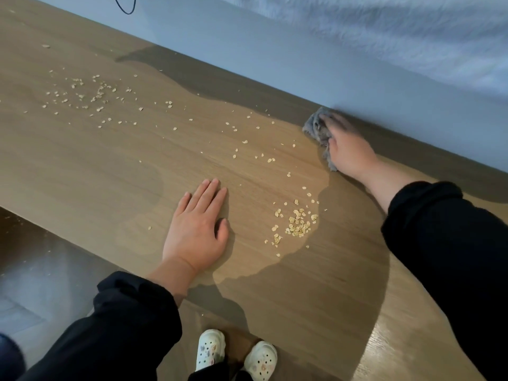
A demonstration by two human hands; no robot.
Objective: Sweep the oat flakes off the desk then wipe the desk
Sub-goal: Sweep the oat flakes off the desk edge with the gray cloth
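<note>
Oat flakes lie scattered over the wooden desk point(115, 171). A small heap of oat flakes point(297, 224) sits near the front edge, and a loose spread of flakes point(88, 92) lies at the far left. My right hand point(347, 149) presses a crumpled grey cloth point(317, 126) onto the desk at its back edge, against the wall; the fingers are blurred. My left hand point(198, 226) rests flat on the desk with straight fingers, left of the heap and holding nothing.
A pale blue wall point(275, 50) runs along the desk's back edge. A dark cable point(123, 6) hangs at the top left. Below the front edge are the floor point(41, 270) and my feet in white clogs point(236, 353).
</note>
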